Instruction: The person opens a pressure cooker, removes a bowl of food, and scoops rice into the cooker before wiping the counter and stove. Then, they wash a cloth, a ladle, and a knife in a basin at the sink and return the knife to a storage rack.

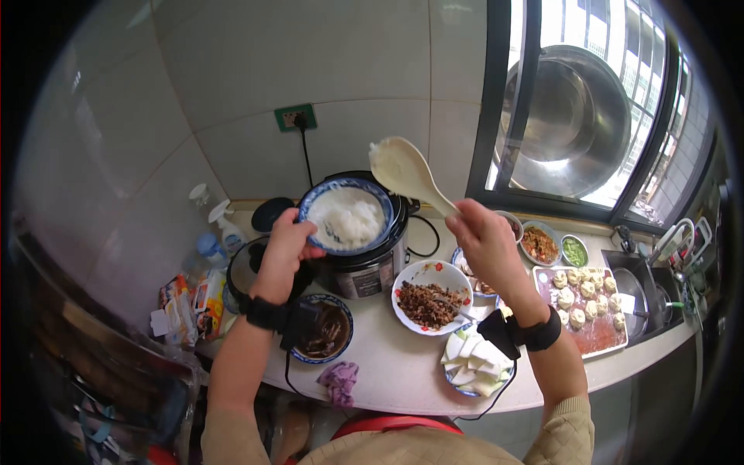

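Observation:
My left hand (287, 244) grips the rim of a blue-and-white bowl (311, 203), tilted a little toward me, with white rice (349, 220) inside. Behind and below the bowl stands a rice cooker (364, 280), partly covered by it. My right hand (484, 232) is closed round the handle of a pale rice paddle (404, 169), raised to the right of the bowl. A few grains of rice cling to the paddle's tip. Below the paddle, a white bowl (401, 316) of dark minced filling with a spoon rests on the counter.
A plate of sliced white vegetable (474, 361), a dark-sauce bowl (324, 332) and a purple cloth (339, 383) lie nearer me. On the right, a tray (601, 341) of dumplings sits beside the sink (659, 310). Bottles (225, 229) stand left; a power cord (306, 159) runs up to the wall.

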The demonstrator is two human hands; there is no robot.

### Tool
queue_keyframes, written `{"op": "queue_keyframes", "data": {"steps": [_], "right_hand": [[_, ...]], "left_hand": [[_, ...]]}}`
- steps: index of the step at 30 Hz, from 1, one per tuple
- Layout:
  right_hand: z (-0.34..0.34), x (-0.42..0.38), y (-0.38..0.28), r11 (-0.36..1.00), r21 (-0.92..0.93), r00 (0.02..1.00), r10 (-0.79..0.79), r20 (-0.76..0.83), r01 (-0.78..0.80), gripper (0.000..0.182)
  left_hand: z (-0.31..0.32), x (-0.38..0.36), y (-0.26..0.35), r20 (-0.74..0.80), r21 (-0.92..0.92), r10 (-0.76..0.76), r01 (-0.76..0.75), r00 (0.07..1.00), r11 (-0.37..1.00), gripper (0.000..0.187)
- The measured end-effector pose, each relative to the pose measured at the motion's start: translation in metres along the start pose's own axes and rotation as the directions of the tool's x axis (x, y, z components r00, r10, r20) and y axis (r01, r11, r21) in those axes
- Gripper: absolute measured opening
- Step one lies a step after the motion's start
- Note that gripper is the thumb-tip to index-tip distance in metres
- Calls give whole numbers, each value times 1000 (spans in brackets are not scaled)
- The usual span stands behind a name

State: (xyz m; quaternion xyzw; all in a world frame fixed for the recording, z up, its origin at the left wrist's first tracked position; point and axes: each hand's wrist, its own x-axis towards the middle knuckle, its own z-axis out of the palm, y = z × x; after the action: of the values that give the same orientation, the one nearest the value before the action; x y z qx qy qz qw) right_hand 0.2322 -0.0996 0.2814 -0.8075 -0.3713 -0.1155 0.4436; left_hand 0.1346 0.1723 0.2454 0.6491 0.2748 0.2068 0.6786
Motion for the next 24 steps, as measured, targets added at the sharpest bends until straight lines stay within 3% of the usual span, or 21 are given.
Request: {"op": "queue_keyframes", "data": {"steps": [2, 5, 10, 12, 13, 14, 15, 16, 18, 21, 22, 24], "right_hand": [[1, 15, -2, 1000, -12, 1000, -7, -8, 7, 19], [15, 26, 7, 980, -198, 999, -33, -11, 30, 18], [44, 25, 23, 971, -239, 998, 7, 67, 9, 17], [52, 27, 23, 963, -268, 993, 42, 108, -12, 17], [56, 26, 23, 964, -266, 990, 59, 127, -23, 17], [62, 25, 22, 964, -263, 986, 76, 147, -36, 17], [67, 25, 22, 954, -299, 987, 68, 143, -22, 16], [71, 26, 19, 953, -301, 987, 71, 147, -24, 16], [79, 26, 11, 948, -317, 989, 30, 145, 18, 13], [89, 25, 1, 939, -339, 989, -5, 148, 55, 11], [92, 24, 0, 938, -345, 988, 20, 153, 35, 11], [95, 23, 0, 924, -344, 985, -135, 111, 166, 9]], "left_hand": [[4, 26, -4, -74, -2, 18, -18, 997, 1000, 28], [7, 61, -20, -160, 36, -27, 33, 987, 999, 28], [10, 94, -44, -89, 298, -83, 106, 993, 949, 25], [4, 100, -41, -29, 577, -88, 88, 996, 812, 29], [5, 93, -36, -26, 573, -93, 91, 995, 814, 29], [9, 84, -33, -41, 726, 233, -131, 972, 675, 30], [14, 76, -28, 9, 847, 533, -291, 846, 446, 31], [21, 70, -23, 9, 845, 529, -289, 849, 449, 31], [37, 63, -17, 116, 636, 736, -619, 667, 461, 28], [49, 68, -17, 159, 667, 767, -640, 622, 381, 19], [50, 73, -19, 170, 660, 753, -641, 636, 392, 19], [50, 81, -24, 82, 595, 767, -648, 637, 475, 16]]}}
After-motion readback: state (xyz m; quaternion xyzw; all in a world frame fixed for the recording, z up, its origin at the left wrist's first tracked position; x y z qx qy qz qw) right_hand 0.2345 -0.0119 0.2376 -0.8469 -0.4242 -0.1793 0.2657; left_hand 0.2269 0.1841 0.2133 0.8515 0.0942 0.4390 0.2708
